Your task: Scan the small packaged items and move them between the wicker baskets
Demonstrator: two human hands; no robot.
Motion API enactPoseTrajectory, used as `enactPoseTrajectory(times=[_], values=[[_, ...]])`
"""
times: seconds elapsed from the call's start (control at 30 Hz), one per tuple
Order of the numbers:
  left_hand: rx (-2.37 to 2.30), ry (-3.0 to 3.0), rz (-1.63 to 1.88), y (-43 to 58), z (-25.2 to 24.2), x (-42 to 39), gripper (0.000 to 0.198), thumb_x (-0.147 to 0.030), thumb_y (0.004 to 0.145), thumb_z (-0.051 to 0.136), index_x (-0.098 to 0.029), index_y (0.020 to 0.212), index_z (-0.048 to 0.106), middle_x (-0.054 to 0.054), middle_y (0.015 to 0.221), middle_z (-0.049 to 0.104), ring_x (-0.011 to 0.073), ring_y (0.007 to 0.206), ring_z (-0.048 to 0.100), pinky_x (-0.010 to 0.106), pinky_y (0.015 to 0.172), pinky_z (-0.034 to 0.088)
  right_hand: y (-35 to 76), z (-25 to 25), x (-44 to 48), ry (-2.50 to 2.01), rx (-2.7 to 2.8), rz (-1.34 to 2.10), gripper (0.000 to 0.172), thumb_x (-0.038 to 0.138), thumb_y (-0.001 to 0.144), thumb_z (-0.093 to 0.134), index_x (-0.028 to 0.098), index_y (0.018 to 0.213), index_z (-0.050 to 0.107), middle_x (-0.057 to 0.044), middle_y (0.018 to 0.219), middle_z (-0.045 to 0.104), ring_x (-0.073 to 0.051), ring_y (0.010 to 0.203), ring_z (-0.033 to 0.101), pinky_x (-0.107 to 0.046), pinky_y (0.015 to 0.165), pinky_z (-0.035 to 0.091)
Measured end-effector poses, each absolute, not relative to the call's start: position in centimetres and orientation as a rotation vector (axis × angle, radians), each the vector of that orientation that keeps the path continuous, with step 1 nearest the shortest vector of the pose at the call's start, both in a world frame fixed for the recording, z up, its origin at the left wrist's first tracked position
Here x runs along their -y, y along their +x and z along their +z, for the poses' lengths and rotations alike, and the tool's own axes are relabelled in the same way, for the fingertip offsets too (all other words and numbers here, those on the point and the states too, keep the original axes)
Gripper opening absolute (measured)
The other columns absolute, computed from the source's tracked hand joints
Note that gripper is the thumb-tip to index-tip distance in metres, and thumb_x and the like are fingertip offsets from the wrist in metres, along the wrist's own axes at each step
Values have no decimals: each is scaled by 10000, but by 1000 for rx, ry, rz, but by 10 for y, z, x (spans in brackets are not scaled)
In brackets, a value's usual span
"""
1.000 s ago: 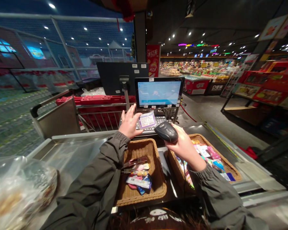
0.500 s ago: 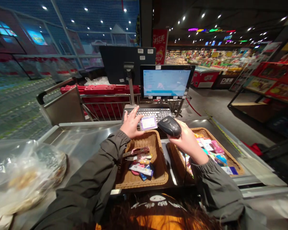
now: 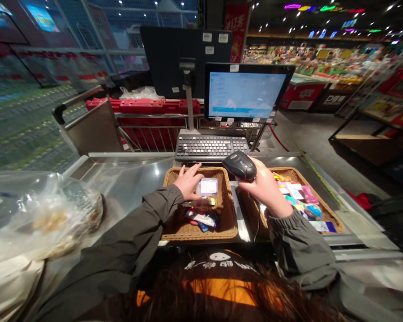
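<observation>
My right hand [image 3: 263,183] is wrapped round a black handheld barcode scanner [image 3: 240,165], its head pointing left. Over the back of the left wicker basket [image 3: 168,230] is my left hand [image 3: 188,182], fingers spread apart. Just right of those fingers, within the basket, is a small flat purple-edged package [image 3: 208,186] with a white label. Whether a fingertip still touches it I cannot tell. Several small packets [image 3: 201,219] lie lower in this basket. A second wicker basket [image 3: 334,214], holding colourful packaged goods [image 3: 298,197], stands beneath and beyond my right hand.
Behind the baskets are a black keyboard [image 3: 211,147] and a lit monitor [image 3: 248,94]. A clear plastic bag [image 3: 53,219] with food inside lies on the metal counter [image 3: 134,172] at left. A metal cart [image 3: 90,123] stands beyond the counter.
My left hand has moved from over the keyboard's front edge down to the left basket, and the purple-edged package is now within it. The scanner stays in my right hand. The view has tilted down.
</observation>
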State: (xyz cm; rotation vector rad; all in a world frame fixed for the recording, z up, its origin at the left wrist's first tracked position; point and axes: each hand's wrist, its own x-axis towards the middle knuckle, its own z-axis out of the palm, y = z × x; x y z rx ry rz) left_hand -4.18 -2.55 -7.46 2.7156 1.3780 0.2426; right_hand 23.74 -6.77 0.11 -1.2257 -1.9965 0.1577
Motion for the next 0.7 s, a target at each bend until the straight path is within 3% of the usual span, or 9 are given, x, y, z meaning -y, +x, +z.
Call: enactPoseTrajectory(times=[0.2,0.33,0.53,0.7], values=[[-1324,2650,-10,-48,-109,32,733,-461,554,827,-178,1192,603,255,1595,245,414,1470,259,707,1135,97,232,-1,69,-1221,2002,186,528,270,699,651,153,1213,625,-154,1232,668,-341,1204,593,-541,1043,456],[-1319,2626,-126,-51,-131,35,792,-472,531,834,-176,1230,610,263,1573,296,414,1454,299,720,1125,114,232,-4,69,-1232,1992,181,558,283,697,653,92,1219,616,-196,1253,653,-352,1220,580,-529,1061,448],[-1329,2549,-365,-54,-150,36,920,-550,524,829,-169,1321,573,249,1583,287,409,1456,295,702,1141,111,242,-5,73,-1265,1974,200,539,284,690,658,162,1213,611,-160,1247,663,-350,1206,593,-567,1029,465],[-1290,2508,-545,-57,-148,37,895,-472,476,870,-171,1278,611,256,1571,307,410,1459,289,711,1137,84,262,1,83,-1317,1921,209,535,277,696,658,175,1218,606,-159,1259,658,-349,1183,609,-556,993,491]])
